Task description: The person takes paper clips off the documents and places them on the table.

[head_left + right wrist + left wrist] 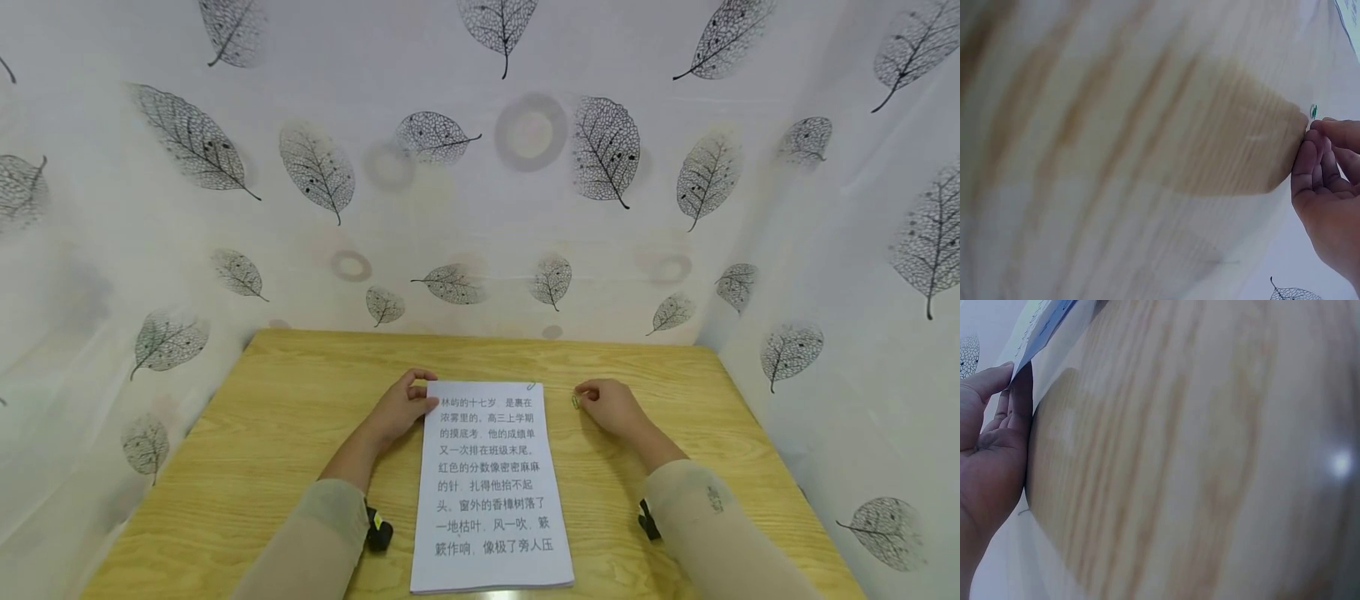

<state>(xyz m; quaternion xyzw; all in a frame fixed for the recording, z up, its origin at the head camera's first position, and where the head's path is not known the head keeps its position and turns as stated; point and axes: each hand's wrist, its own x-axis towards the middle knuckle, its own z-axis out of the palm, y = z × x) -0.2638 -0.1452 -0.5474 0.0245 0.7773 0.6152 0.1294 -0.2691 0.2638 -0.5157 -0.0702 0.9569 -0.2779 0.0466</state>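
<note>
A stack of white paper [491,492] with large printed Chinese text lies upright before me on the wooden table. My left hand [401,410] pinches its upper left edge, thumb on top and fingers below, as the left wrist view shows at the paper's corner [1038,340]. A paper clip [532,386] sits on the stack's top edge near the right corner. To the right of the stack, my right hand [611,406] pinches a small green paper clip [1314,111] between thumb and fingertips, a short way from the paper.
The light wood table [300,417] extends around the paper on both sides. A pale curtain [450,217] printed with dark leaves hangs behind the table and along both sides. Black wrist cameras [378,531] sit by the beige sleeves.
</note>
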